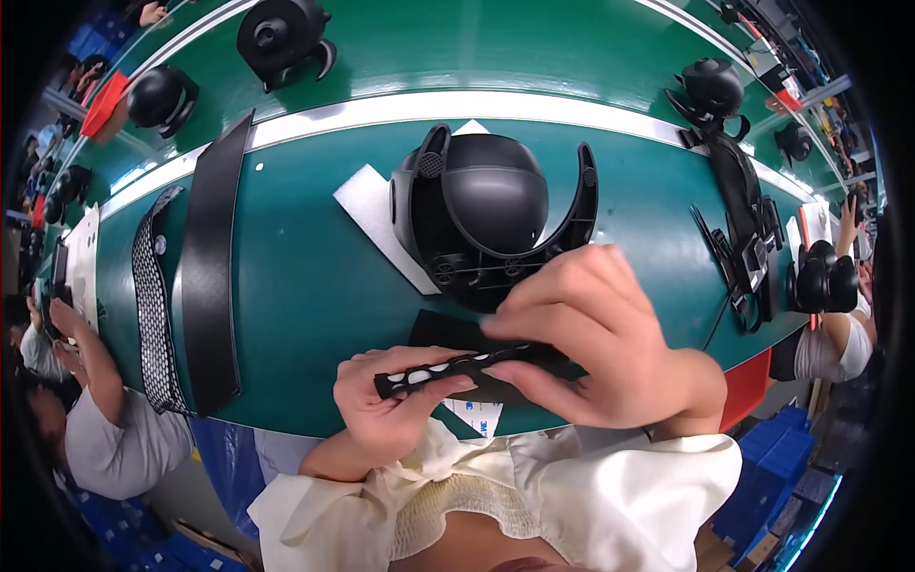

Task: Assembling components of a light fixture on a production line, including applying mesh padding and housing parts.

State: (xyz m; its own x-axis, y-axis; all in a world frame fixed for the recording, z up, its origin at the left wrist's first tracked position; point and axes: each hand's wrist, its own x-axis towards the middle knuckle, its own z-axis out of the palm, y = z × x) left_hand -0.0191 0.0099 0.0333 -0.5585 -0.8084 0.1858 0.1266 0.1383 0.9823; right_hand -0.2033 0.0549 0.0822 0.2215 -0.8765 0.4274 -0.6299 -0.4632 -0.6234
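My left hand (pixel 386 400) pinches the left end of a narrow black strip (pixel 434 370) with white oval spots, held near the table's front edge. At the strip's right part is my right hand (pixel 605 348), with its thumb pressed against the lower side and its fingers curled above. The right hand partly covers that end. Under and behind the strip lies a flat black piece (pixel 448 331), mostly hidden. Below my hands a white printed backing sheet (pixel 478 416) pokes out. Just beyond stands a glossy black rounded shell (pixel 496 195) with two curved arms, apart from the strip.
A white foam sheet (pixel 381 224) lies partly under the shell. To the left are a wide black strip (pixel 212 267) and a patterned strip (pixel 152 305). Black straps with buckles (pixel 748 238) lie at right. More black shells (pixel 281 38) stand on the far bench. Co-workers sit on both sides.
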